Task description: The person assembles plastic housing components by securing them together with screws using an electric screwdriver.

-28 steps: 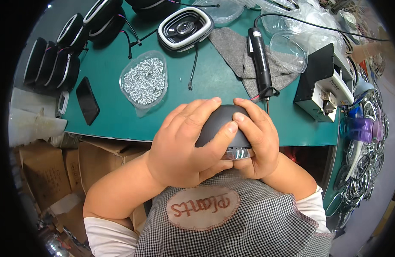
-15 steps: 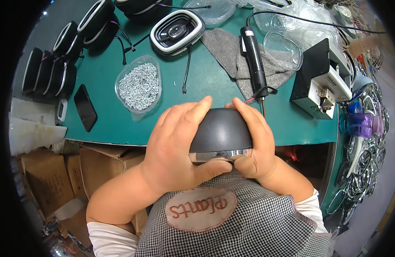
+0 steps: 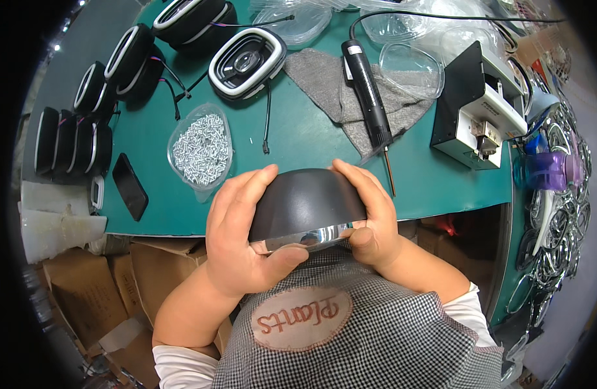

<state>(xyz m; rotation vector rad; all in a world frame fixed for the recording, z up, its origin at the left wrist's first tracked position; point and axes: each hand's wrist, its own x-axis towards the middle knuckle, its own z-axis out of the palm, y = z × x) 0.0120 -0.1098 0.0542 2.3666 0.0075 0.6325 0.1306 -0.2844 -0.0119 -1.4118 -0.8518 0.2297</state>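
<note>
Between my two hands is a dark grey rounded housing with a shiny chrome band along its lower edge. My left hand grips its left side, thumb along the chrome band. On the opposite side my right hand holds it, fingers over the top and thumb at the band. The housing is held in front of my chest, at the table's near edge, and its underside is hidden. Beyond it lies a black electric screwdriver with its long bit pointing toward me. A plastic tub of small silver screws stands to the left.
An oval black unit with a pale rim and a cable lies on the green table. Similar units line the left. A phone lies near them. A grey cloth is under the screwdriver; a black-and-white device stands right.
The housing has come a little left and tilted, showing more of its dark top and chrome band. My hands have moved with it, still gripping both sides. The whole view has shifted slightly.
</note>
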